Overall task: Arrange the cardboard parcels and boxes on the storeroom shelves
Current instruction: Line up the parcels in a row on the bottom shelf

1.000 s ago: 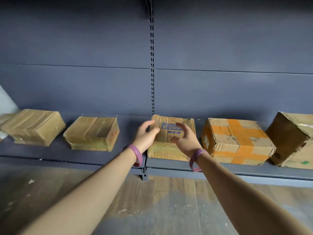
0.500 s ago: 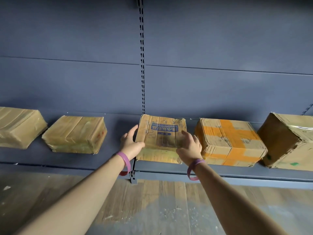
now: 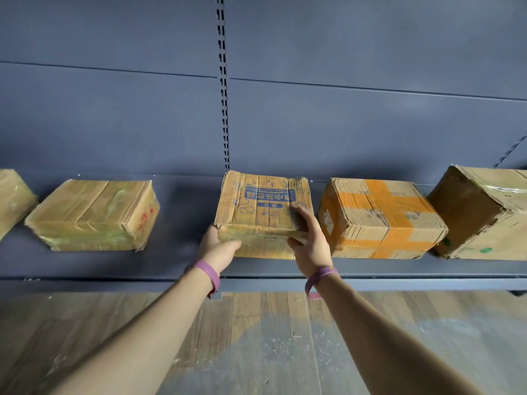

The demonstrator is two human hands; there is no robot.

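Head view: both forearms reach forward and up to the dark grey metal shelf (image 3: 176,260), with a purple wristband on each wrist.

Left hand (image 3: 218,249) grips the front-left bottom corner of the worn brown cardboard box with blue print (image 3: 262,203). The thumb lies across the front face; the fingers are hidden behind the corner.

Right hand (image 3: 309,246) clamps the front-right corner, fingers flat on the top and thumb on the front face.

The box is mid-shelf, just below the slotted upright (image 3: 224,81). Can't tell whether its base is fully down or slightly raised.

Its top has a blue banner with CJK characters, upside down from here, plus blue line drawings. I can't read it reliably.

To the right, close by: an orange-taped cardboard box (image 3: 379,218). To the left, well apart: a flat tape-wrapped brown parcel (image 3: 94,215) with red marks on its end, illegible.
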